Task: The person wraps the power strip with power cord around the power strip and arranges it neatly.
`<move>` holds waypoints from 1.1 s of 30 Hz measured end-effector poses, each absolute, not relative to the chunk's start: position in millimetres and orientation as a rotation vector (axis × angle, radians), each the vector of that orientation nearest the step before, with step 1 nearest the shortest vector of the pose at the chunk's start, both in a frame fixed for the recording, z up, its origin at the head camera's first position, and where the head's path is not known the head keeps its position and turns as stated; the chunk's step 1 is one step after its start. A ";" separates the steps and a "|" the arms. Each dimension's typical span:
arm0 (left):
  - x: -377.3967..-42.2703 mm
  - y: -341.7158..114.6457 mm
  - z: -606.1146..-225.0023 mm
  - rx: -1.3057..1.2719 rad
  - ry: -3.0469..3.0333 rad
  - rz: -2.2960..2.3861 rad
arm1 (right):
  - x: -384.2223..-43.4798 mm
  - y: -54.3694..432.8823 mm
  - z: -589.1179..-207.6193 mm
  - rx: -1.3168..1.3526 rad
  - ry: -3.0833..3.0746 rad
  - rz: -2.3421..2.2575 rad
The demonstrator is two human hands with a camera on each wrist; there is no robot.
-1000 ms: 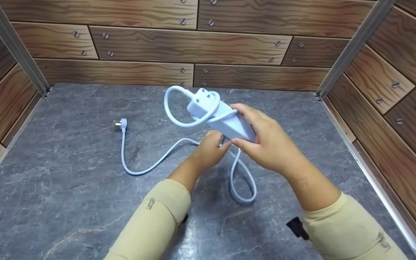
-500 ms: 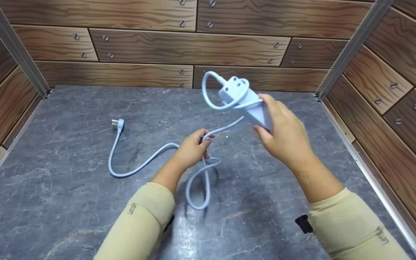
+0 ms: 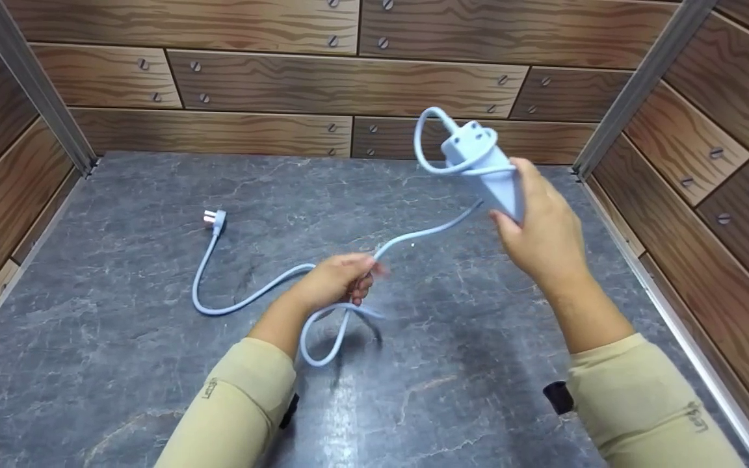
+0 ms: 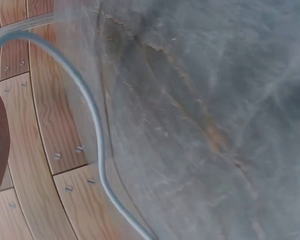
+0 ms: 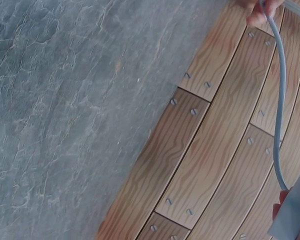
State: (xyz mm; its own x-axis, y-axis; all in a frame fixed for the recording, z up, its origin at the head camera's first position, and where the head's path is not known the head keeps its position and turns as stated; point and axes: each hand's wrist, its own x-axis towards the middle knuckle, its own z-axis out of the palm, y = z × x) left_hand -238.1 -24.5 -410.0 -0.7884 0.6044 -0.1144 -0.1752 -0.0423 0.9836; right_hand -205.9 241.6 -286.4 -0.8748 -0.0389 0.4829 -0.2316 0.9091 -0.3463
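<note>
My right hand (image 3: 547, 234) grips a pale blue power strip (image 3: 503, 188), raised and tilted, with round holes on its upper end. Part of its cord (image 3: 420, 233) loops around that end. The cord runs down to my left hand (image 3: 335, 283), which holds it with curled fingers above the tabletop. Below the left hand hangs a loose cord loop (image 3: 309, 338). Further left, the plug (image 3: 217, 221) lies with its metal prongs pointing left. In the right wrist view, the cord (image 5: 281, 90) spans between both hands; the power strip (image 5: 292, 212) shows only partly.
The grey marbled tabletop (image 3: 153, 364) is enclosed by wood-patterned walls (image 3: 342, 81) at the back and sides. Metal posts (image 3: 641, 84) stand in the back corners. A pale edge strip (image 3: 693, 344) runs along the right side.
My right hand has carried the power strip right and upward. My left hand has moved left and slightly down along the cord, so a longer stretch spans between the hands. The plug stays nearly in place.
</note>
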 end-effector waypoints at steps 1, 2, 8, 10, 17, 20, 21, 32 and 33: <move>-237.2 -26.0 -411.9 0.470 1.652 1.899 | -206.2 243.3 -285.9 0.177 -2.595 0.556; -236.3 -27.4 -413.6 0.482 1.611 1.915 | -206.4 244.8 -285.2 0.158 -2.596 0.563; -230.7 -35.5 -421.0 0.527 1.633 1.910 | -207.6 251.4 -279.7 0.068 -2.575 0.595; -228.8 -36.4 -420.5 0.491 1.647 1.867 | -207.7 252.5 -280.4 0.074 -2.554 0.596; -226.9 -39.7 -418.4 0.390 1.796 1.675 | -207.0 253.5 -286.2 0.130 -2.524 0.554; -228.2 -48.2 -421.7 0.379 1.840 1.674 | -206.6 255.4 -287.3 0.126 -2.521 0.537; -228.6 -52.0 -422.8 0.381 1.840 1.674 | -206.4 256.2 -287.5 0.121 -2.523 0.538; -230.8 -72.2 -421.2 0.979 2.783 0.663 | -207.7 261.3 -295.3 0.068 -2.608 0.569; -230.8 -73.1 -421.8 1.014 2.884 0.542 | -207.5 262.3 -296.2 0.054 -2.614 0.581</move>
State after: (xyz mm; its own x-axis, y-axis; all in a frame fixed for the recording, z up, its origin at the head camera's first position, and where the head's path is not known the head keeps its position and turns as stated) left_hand -230.8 -73.1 -421.8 -0.7861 0.6129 0.0796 0.6000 0.7258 0.3365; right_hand -207.5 262.3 -296.2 -0.8939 0.0600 0.4443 -0.1339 0.9101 -0.3922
